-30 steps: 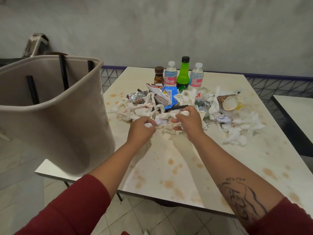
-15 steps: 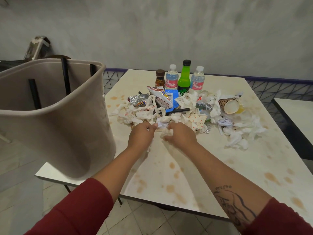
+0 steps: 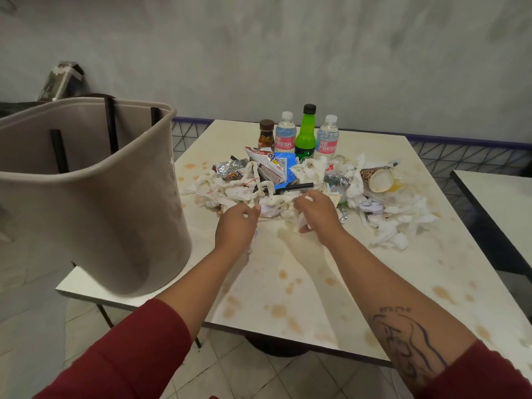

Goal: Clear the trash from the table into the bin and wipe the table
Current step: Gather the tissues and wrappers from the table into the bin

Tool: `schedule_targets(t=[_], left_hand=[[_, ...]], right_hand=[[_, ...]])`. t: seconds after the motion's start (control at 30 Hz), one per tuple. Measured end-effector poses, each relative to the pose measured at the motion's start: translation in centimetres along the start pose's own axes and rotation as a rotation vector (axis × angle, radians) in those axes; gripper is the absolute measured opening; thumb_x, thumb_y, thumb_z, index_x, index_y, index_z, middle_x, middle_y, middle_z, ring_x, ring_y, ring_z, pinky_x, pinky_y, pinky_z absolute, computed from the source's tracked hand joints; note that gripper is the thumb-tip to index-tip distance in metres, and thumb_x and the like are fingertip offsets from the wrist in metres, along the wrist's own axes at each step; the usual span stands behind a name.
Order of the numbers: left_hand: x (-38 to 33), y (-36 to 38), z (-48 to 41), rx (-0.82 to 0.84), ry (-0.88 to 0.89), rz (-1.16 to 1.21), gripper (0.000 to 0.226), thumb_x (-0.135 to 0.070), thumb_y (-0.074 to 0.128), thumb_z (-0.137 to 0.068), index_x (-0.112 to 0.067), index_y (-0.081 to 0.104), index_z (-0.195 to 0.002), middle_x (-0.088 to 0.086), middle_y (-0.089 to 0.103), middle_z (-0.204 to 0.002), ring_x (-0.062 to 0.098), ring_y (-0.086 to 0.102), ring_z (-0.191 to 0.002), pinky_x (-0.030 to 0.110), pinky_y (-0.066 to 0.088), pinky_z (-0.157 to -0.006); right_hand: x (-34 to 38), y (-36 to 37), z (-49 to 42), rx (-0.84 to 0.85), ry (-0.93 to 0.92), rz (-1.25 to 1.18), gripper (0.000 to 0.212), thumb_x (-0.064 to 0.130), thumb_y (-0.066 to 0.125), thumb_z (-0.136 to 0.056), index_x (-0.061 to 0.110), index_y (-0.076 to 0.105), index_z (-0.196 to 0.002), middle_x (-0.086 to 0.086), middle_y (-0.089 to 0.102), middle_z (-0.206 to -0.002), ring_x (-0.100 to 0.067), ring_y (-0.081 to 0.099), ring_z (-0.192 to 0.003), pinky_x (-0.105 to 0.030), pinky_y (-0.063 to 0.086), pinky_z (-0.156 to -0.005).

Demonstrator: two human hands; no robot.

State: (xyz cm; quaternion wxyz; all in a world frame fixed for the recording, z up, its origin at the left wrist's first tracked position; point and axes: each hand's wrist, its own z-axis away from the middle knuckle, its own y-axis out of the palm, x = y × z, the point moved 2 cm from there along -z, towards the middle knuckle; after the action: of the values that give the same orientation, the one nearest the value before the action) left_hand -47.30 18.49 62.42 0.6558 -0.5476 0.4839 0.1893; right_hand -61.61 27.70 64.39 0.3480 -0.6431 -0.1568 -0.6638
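Stained table [image 3: 331, 283], crumpled white tissues [image 3: 239, 194]

Dim, flat indoor light, seemingly from overhead, colours muted. My forearms [image 3: 374, 269] throw soft, blurry shadows on the table [image 3: 288, 254]. White tissues [image 3: 397, 234] read brightest. Wide-angle bend at edges, bin [image 3: 86, 197] bulging left. Slight overall softness, grainy wall [image 3: 288, 53].
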Motion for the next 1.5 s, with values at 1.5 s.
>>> schedule_targets(t=[1.5], left_hand=[[-7.9,-29.8,-3.5,0.2,0.207,-0.472,0.025,-0.021,0.046,-0.094,-0.007,0.064,-0.102,0.012,0.063,-0.107,0.029,0.056,-0.096,0.031,0.041,-0.077]], right_hand=[[24.8,20.0,10.9,0.263,-0.418,0.436,0.032,0.038,0.047,-0.096,0.01,0.064,-0.093,-0.003,0.055,-0.07,-0.011,0.045,-0.053,-0.022,0.029,-0.048]])
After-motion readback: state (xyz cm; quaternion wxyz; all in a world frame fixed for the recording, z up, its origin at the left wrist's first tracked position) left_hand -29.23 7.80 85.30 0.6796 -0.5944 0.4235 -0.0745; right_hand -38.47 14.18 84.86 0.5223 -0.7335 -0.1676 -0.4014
